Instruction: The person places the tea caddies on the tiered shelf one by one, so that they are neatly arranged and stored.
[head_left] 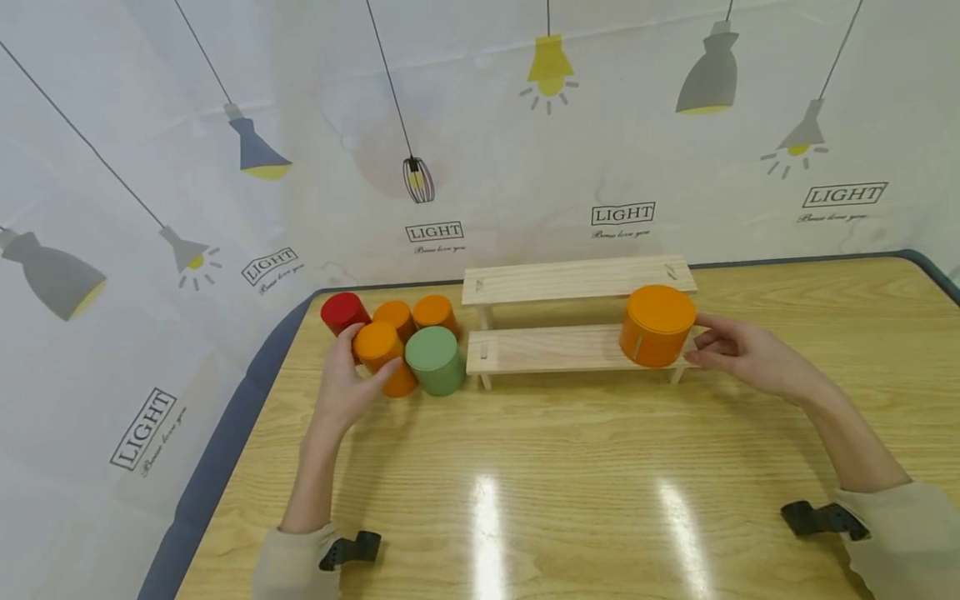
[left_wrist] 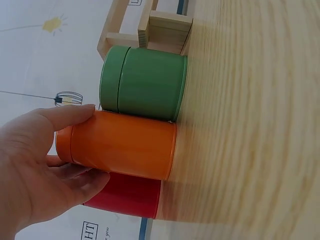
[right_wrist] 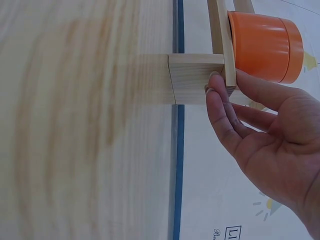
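Note:
In the head view my left hand (head_left: pixel 347 392) grips an orange canister (head_left: pixel 377 342) around its upper part. Its thumb lies on one side and its fingers on the other, as the left wrist view shows. A green canister (left_wrist: pixel 145 82) stands beside it, and a red canister (left_wrist: pixel 131 195) shows behind my fingers. At the right end of a two-tier wooden shelf (head_left: pixel 555 348) sits a wider orange canister (head_left: pixel 658 327). My right hand (right_wrist: pixel 272 135) pinches that end of the lower board, thumb near the canister's base, other fingertips curled under the board's edge.
Two more orange canisters (head_left: pixel 435 312) stand at the back left, close to the others. The upper board (head_left: pixel 577 279) rises behind the lower one. A printed curtain (head_left: pixel 510 150) hangs along the table's (head_left: pixel 570 475) far and left sides.

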